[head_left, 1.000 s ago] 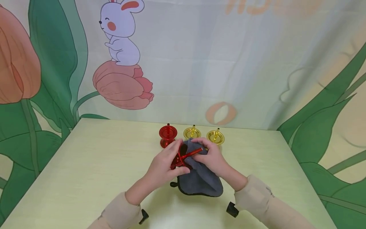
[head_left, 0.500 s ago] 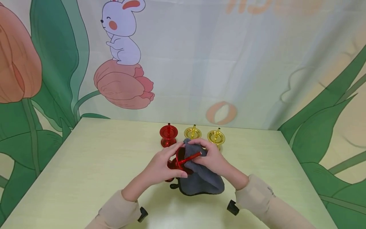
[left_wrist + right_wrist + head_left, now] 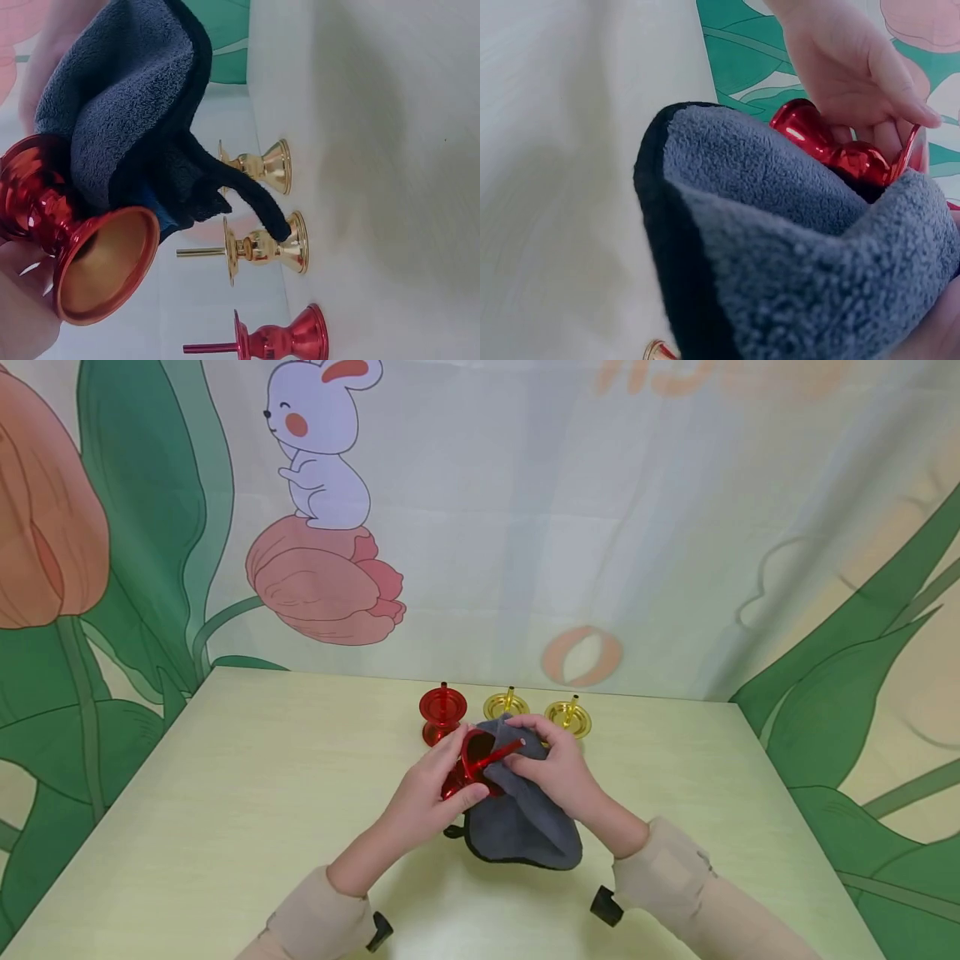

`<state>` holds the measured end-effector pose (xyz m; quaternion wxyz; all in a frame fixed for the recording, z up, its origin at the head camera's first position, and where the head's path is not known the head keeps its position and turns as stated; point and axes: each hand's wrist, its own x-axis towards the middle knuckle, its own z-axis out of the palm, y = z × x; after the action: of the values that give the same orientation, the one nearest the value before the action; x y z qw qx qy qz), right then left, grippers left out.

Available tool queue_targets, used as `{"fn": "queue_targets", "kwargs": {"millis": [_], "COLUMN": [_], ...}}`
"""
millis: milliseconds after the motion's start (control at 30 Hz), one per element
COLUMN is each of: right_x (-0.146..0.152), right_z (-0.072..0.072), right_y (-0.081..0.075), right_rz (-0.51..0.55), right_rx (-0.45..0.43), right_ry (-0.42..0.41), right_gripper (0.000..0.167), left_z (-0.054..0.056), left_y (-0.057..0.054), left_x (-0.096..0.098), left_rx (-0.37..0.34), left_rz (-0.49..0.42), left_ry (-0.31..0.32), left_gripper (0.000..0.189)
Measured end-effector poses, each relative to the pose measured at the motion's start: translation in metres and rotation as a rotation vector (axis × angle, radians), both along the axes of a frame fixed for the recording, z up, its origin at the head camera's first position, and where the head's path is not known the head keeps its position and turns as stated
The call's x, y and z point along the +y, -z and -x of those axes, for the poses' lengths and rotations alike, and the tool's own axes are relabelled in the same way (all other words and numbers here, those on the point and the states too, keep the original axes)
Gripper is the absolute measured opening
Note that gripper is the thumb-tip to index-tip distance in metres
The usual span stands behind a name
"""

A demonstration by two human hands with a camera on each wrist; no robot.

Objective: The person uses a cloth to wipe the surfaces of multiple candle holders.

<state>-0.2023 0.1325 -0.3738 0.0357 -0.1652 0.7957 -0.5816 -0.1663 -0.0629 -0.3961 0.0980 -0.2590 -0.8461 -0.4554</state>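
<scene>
A shiny red candle holder (image 3: 470, 768) with a thin upright stem is off the table, tilted so its stem points right in the head view. My left hand (image 3: 422, 795) grips it by the dish and body. In the left wrist view its hollow, gold-coloured base (image 3: 112, 266) faces the camera. My right hand (image 3: 564, 777) holds a folded dark grey cloth (image 3: 521, 831) with black edging and a small loop. That cloth presses against the red holder's dish and around its stem. The right hand's fingertips are partly hidden by the cloth.
Behind the hands stand another red candle holder (image 3: 442, 706) and two gold ones, the middle gold holder (image 3: 495, 706) and the right gold holder (image 3: 579, 723). They are near the back edge of the pale table (image 3: 247, 793). A printed curtain (image 3: 480, 527) hangs behind.
The held red candle holder dipped and turned slightly, then came back up in my left hand. The cloth in my right hand moved along with it by small amounts.
</scene>
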Motion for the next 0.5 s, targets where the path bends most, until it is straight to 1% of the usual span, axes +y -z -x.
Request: {"fn": "queue_targets", "kwargs": {"millis": [100,200,300,367,433,500], "right_x": [-0.0022,-0.0042,-0.0053,-0.0054,-0.0054,-0.0055], "right_z": [-0.0006,-0.0012,-0.0018,-0.0025,-0.0033,-0.0042], "right_y": [0.0023,0.0037,0.0037,0.0030,0.0022,0.0014], "right_rz": [0.009,-0.001,-0.028,-0.053,-0.075,-0.103], "right_rx": [0.002,0.017,0.030,0.036,0.048,0.072], "right_ry": [0.010,0.012,0.015,0.007,-0.010,-0.031], "right_gripper": [0.038,0.039,0.040,0.040,0.041,0.042], "left_z": [0.0001,0.0005,0.0014,0.0018,0.0020,0.0019], "left_y": [0.0001,-0.0007,-0.0012,-0.0017,-0.0027,-0.0039], "left_x": [0.0022,0.0042,0.0042,0.0029,0.0011,-0.0009], "left_rx": [0.040,0.095,0.149,0.177,0.188,0.170], "left_rz": [0.032,0.051,0.047,0.046,0.044,0.048], "left_ry": [0.003,-0.030,-0.055,-0.057,-0.043,-0.023], "left_gripper": [0.087,0.094,0.090,0.087,0.085,0.084]}}
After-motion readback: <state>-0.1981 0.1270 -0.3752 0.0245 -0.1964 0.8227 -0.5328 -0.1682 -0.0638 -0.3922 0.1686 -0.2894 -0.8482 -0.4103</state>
